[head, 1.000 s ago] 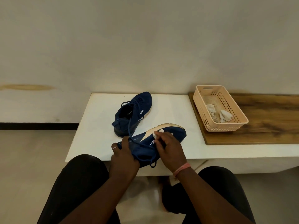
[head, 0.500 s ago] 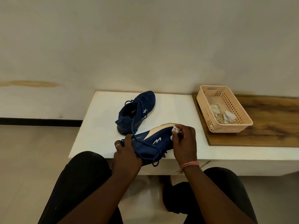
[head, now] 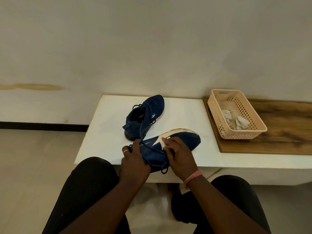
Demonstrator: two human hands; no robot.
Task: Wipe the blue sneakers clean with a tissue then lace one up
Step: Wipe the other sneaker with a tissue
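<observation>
Blue sneaker (head: 184,141): left hand (head: 135,163) grips heel; right hand (head: 180,157) presses tissue (head: 164,144).

No readable text; the far sneaker (head: 145,117) bears an illegible white mark.

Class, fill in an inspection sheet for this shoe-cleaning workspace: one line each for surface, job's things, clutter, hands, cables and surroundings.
Surface: white bench, wooden board at its right end.
Job's things: held sneaker lies on its side, sole away; second sneaker rests behind; tissue against the held one.
Clutter: peach basket on the board, crumpled tissues inside.
Hands: left hand grips the heel end; right hand presses the tissue.
Cables: nothing seen.
Surroundings: plain wall, tiled floor.
</observation>
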